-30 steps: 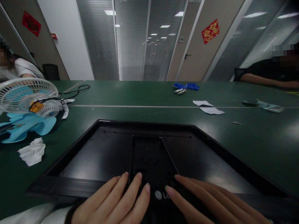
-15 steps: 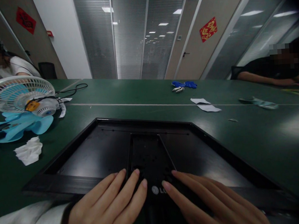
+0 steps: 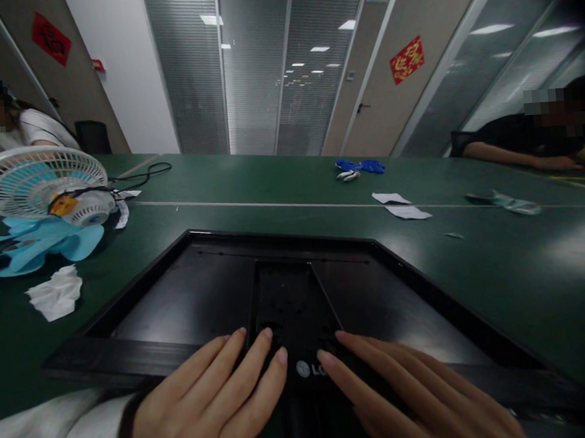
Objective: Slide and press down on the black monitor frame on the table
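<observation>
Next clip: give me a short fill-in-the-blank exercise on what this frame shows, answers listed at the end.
1. Both hands, the left hand and the right hand, lie flat on the back of a ____ monitor.
2. The table is ____ in colour.
3. The white fan guard lies at the table's ____ side.
4. The crumpled tissue is ____.

Missing words: black; green; left; white

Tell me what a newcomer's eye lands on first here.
The large black monitor lying face down on the green table, with the left hand and right hand flat on its near edge beside the logo. Next, at far left, the white fan guard and loose blue fan blades, with a crumpled tissue in front.
</observation>
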`<state>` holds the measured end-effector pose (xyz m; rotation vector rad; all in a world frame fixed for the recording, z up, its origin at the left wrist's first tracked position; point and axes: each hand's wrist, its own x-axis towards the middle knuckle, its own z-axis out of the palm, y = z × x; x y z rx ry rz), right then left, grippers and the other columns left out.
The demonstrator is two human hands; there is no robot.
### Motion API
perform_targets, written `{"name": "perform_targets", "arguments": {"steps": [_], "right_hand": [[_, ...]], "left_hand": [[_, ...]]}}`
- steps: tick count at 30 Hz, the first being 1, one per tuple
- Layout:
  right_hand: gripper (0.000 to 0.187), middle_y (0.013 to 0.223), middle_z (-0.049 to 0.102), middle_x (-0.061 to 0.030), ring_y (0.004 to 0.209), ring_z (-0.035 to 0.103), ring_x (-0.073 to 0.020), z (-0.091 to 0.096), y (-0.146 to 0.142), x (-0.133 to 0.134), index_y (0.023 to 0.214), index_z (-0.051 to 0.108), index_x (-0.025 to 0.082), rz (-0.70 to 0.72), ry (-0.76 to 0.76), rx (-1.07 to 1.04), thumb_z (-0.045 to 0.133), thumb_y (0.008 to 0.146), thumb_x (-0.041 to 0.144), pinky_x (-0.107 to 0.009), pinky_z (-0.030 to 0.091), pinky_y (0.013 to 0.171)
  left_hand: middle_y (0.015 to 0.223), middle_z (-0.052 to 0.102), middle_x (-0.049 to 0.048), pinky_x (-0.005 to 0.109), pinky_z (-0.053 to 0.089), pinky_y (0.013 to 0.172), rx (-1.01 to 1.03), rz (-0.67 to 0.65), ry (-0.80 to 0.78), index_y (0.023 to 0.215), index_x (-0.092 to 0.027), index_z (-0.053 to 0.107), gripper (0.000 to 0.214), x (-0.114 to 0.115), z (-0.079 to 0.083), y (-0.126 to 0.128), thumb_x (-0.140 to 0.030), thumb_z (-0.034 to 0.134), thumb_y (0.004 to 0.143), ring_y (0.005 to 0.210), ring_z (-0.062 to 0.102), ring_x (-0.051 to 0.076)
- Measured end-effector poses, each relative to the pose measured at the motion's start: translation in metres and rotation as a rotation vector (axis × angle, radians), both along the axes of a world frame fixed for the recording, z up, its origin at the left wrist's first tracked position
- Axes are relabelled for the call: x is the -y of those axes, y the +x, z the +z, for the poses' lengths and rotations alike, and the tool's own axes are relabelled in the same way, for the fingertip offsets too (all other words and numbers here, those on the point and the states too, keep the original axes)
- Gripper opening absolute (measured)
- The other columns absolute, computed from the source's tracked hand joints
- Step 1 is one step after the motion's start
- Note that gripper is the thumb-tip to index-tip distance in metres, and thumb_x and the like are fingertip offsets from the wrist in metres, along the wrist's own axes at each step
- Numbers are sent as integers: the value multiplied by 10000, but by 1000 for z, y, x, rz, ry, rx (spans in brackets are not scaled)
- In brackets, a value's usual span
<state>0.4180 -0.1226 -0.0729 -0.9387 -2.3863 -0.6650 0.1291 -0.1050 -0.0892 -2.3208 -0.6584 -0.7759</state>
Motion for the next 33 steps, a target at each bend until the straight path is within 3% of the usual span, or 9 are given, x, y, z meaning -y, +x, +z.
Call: {"name": "perform_targets", "arguments": {"steps": [33], "right_hand": [[413, 1313, 600, -19, 1153, 562, -157, 1, 3, -1, 1386, 556, 303, 0, 0, 12, 357, 1030, 236, -308, 377, 1012]], "left_hand": [[1395, 584, 118, 375, 357, 1114, -10, -1, 3, 1365, -121, 588, 401, -1, -1, 1, -133, 369, 1029, 1190, 599, 253]]}}
